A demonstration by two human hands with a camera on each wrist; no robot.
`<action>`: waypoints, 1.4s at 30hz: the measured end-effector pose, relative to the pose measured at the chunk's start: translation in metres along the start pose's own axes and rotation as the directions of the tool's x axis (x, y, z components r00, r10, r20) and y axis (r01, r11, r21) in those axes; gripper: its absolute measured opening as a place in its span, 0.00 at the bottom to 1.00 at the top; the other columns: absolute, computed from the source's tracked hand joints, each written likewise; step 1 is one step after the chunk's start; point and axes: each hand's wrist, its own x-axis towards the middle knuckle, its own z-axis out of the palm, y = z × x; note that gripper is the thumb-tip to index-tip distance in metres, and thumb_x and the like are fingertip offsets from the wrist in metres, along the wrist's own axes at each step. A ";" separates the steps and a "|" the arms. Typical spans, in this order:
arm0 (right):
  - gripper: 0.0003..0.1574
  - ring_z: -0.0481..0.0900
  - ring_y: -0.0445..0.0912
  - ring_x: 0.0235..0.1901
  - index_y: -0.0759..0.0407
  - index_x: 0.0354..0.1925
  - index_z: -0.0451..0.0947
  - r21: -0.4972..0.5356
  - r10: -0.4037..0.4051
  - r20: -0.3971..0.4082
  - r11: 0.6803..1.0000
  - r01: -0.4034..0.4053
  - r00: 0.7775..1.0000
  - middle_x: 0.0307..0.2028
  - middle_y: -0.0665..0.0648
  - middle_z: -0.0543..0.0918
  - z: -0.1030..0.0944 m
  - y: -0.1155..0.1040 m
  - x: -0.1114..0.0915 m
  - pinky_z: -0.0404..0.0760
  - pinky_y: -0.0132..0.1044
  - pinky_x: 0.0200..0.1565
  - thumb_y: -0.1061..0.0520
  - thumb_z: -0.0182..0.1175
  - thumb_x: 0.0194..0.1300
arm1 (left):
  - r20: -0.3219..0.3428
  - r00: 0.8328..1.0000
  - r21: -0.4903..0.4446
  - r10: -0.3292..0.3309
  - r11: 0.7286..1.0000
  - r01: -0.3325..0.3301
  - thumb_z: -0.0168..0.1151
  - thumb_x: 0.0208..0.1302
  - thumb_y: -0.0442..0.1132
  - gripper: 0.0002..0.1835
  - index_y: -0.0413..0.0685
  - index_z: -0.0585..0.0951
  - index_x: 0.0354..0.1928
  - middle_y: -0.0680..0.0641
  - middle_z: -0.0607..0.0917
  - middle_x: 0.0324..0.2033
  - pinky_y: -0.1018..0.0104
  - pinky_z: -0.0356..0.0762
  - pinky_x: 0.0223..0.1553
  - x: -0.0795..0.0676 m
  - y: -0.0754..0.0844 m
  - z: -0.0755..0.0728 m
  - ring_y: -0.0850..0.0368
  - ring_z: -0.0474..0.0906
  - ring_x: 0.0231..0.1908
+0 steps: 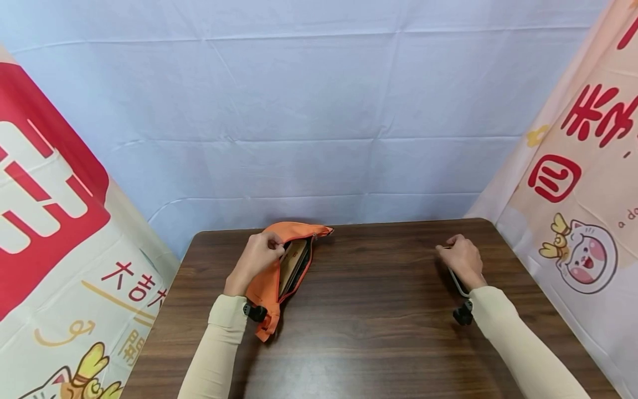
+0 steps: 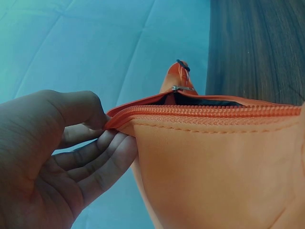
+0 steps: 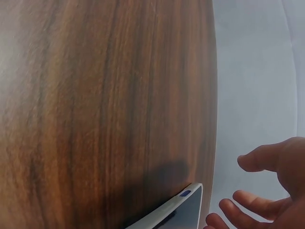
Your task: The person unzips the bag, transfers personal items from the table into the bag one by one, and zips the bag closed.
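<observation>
An orange zippered bag (image 1: 264,282) lies on the left of the table with its mouth gaping. My left hand (image 1: 256,257) pinches the bag's edge at one end of the orange zipper (image 2: 214,110), thumb against fingers. Inside the mouth shows a flat brown piece (image 1: 293,260) beside dark lining. At the table's right, my right hand (image 1: 462,257) hovers over a flat thing with a pale rim (image 1: 457,284) and a dark face (image 3: 183,212); the hand covers much of it from above. In the right wrist view, thumb and fingers are apart with nothing between them.
The dark wood table (image 1: 369,305) ends at the back against a pale cloth (image 1: 299,111). Printed cloths hang on the left (image 1: 55,233) and right (image 1: 573,183). A strap (image 1: 269,324) of the bag lies toward the near side.
</observation>
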 end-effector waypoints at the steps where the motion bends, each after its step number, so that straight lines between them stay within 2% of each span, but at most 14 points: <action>1: 0.35 0.80 0.70 0.51 0.72 0.64 0.72 -0.006 0.002 -0.003 1.000 -0.002 1.000 0.58 0.77 0.78 0.000 0.002 0.001 0.79 0.60 0.43 0.44 0.57 0.77 | 0.000 1.000 0.000 0.000 1.000 0.000 0.63 0.75 0.35 0.07 0.42 0.87 0.47 0.45 0.88 0.38 0.59 0.81 0.39 0.000 0.000 0.000 0.56 0.81 0.33; 6: 0.36 0.77 0.74 0.51 0.76 0.63 0.71 -0.047 -0.009 -0.012 0.999 0.008 1.000 0.58 0.80 0.75 0.001 0.008 0.001 0.79 0.63 0.45 0.46 0.59 0.76 | 0.004 1.000 -0.013 0.001 1.000 -0.001 0.63 0.75 0.35 0.07 0.42 0.87 0.47 0.45 0.88 0.38 0.58 0.81 0.39 0.000 -0.001 0.000 0.56 0.81 0.33; 14: 0.42 0.65 0.80 0.57 0.80 0.68 0.66 -0.090 0.005 0.021 0.996 -0.003 1.000 0.62 0.86 0.65 0.001 0.013 -0.003 0.70 0.72 0.56 0.45 0.59 0.76 | 0.009 1.000 -0.021 0.004 1.000 -0.004 0.63 0.75 0.35 0.07 0.41 0.87 0.47 0.46 0.88 0.38 0.58 0.81 0.40 0.000 -0.002 0.000 0.55 0.81 0.33; 20: 0.44 0.63 0.81 0.58 0.82 0.69 0.63 -0.113 0.020 0.035 0.993 -0.016 0.999 0.64 0.89 0.63 0.000 0.016 -0.006 0.69 0.73 0.57 0.45 0.59 0.77 | 0.008 1.000 -0.025 0.001 1.000 -0.001 0.63 0.75 0.35 0.07 0.42 0.88 0.46 0.46 0.88 0.38 0.58 0.81 0.40 0.000 -0.002 0.000 0.55 0.81 0.33; 28: 0.46 0.61 0.83 0.59 0.82 0.69 0.62 -0.131 0.035 0.033 0.991 -0.030 0.999 0.65 0.90 0.61 0.003 0.025 0.001 0.68 0.73 0.58 0.44 0.59 0.76 | 0.006 1.000 -0.036 0.009 0.999 -0.008 0.63 0.74 0.35 0.06 0.43 0.88 0.45 0.46 0.88 0.37 0.59 0.81 0.39 0.000 -0.002 0.001 0.55 0.81 0.32; 33: 0.50 0.60 0.85 0.61 0.83 0.71 0.59 -0.146 0.059 0.037 0.988 -0.053 0.998 0.65 0.91 0.60 0.001 0.029 0.004 0.67 0.75 0.59 0.42 0.59 0.75 | 0.011 1.000 -0.030 0.008 1.000 -0.008 0.62 0.74 0.35 0.08 0.40 0.88 0.48 0.46 0.88 0.38 0.58 0.81 0.40 0.000 -0.003 0.000 0.55 0.81 0.33; 42: 0.58 0.54 0.88 0.65 0.88 0.74 0.49 -0.153 0.121 0.113 0.983 -0.103 0.986 0.68 0.95 0.53 -0.006 0.033 0.003 0.63 0.79 0.61 0.41 0.58 0.75 | 0.011 1.000 -0.027 0.010 1.000 -0.009 0.62 0.74 0.34 0.09 0.38 0.87 0.48 0.46 0.88 0.38 0.57 0.81 0.40 0.000 -0.002 0.001 0.54 0.80 0.33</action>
